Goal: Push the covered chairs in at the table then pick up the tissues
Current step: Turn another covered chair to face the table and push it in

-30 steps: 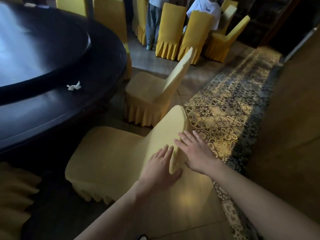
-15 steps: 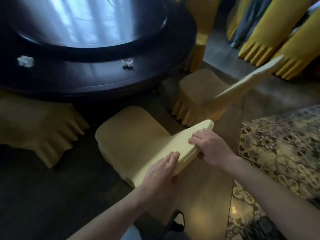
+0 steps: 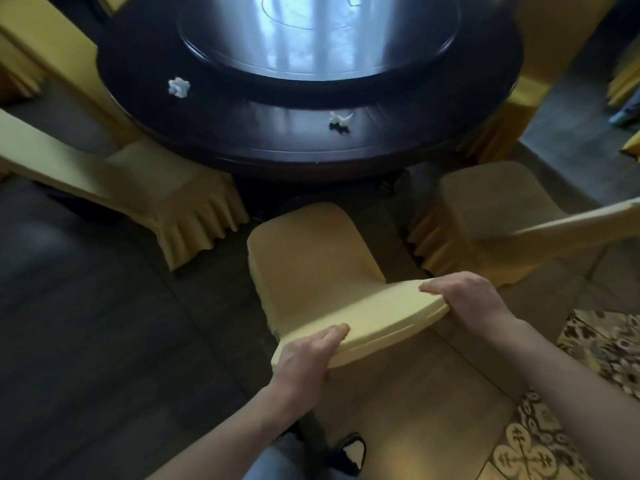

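Observation:
A yellow covered chair point(image 3: 311, 251) stands in front of me, its seat facing the dark round table point(image 3: 398, 147). My left hand point(image 3: 304, 358) grips the left end of its backrest top, and my right hand point(image 3: 464, 299) grips the right end. Two crumpled white tissues lie on the table's outer ring: one tissue point(image 3: 179, 87) at the left, a smaller tissue point(image 3: 340, 118) near the front edge. The chair's front edge is a little short of the table's rim.
Another covered chair point(image 3: 166, 188) stands at the left with its seat partly under the table, and a third chair point(image 3: 491, 216) at the right. A glossy turntable point(image 3: 318, 39) fills the table's middle. A patterned carpet point(image 3: 588, 393) lies at right. My shoe point(image 3: 349, 452) shows below.
I have turned to face the table squarely. The chair has swung round so its seat points at the table, and both hands went from resting on the backrest to gripping its top edge.

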